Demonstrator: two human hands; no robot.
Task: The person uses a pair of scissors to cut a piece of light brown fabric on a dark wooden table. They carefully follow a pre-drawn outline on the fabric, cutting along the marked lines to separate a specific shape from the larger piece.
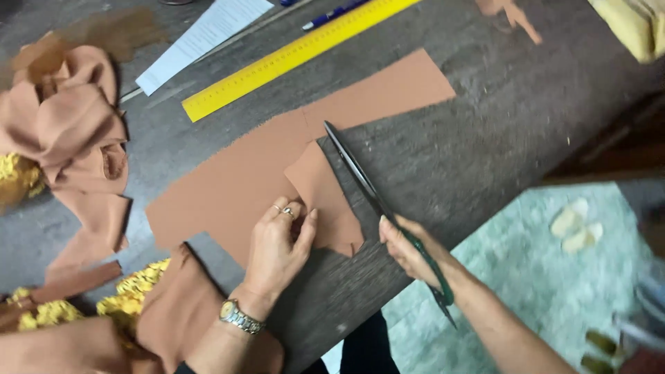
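Fabric (235, 180), a flat brown piece, is spread across the middle of the bench (471, 152), running from the near left edge toward the far right. A smaller flap (322, 201) of the same cloth is folded up over it near the near edge. The flap is pinched at its left edge by the left hand (277, 242), fingers closed narrow on the cloth; rings are seen on two fingers and a watch (239, 316) on the wrist.

Scissors (367, 190), long and dark with green handles, are gripped by the right hand (409, 253) at the near edge of the bench. The blades are laid along the right edge of the flap, tip pointed toward the far side; whether they are parted cannot be told.

A yellow ruler (291, 55) is laid diagonally beyond the fabric, toward the far edge. A white paper (201, 38) and a blue pen (332, 14) are seen just past it. Crumpled brown cloth (76, 118) is heaped at the left edge, with yellow lace (131, 291) under more brown cloth at the near left corner. Pale floor (540, 277) is seen below the bench at right.
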